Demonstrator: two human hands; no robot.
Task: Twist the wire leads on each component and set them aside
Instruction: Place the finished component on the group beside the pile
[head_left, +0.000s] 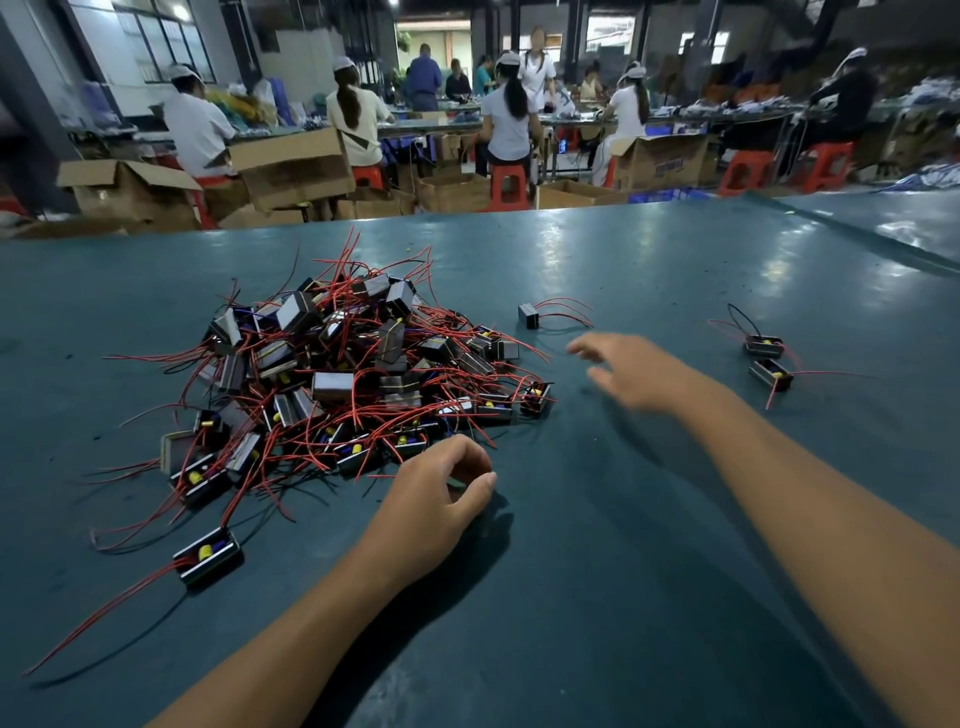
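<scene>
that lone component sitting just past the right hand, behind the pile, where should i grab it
Probably by the dark block body of the lone component, pinching its two long flat faces from above. It stands clear of the pile on the green table, so nothing crowds it. Its red leads fan out to the right, so come from the left or top and leave them free. The right hand is open and nearest.

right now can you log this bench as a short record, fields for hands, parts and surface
left hand: at the pile's near edge, fingers curled, nothing seen in its grip
right hand: blurred, fingers spread, holds nothing, right of the pile
pile: heap of small black components with tangled red leads
stray component: alone beyond the right hand, red leads loose
set-aside pair: two components far right, apart from the pile
near component: lies alone in front of the pile
table: dark green top
background: seated workers, cardboard boxes, red stools
</scene>
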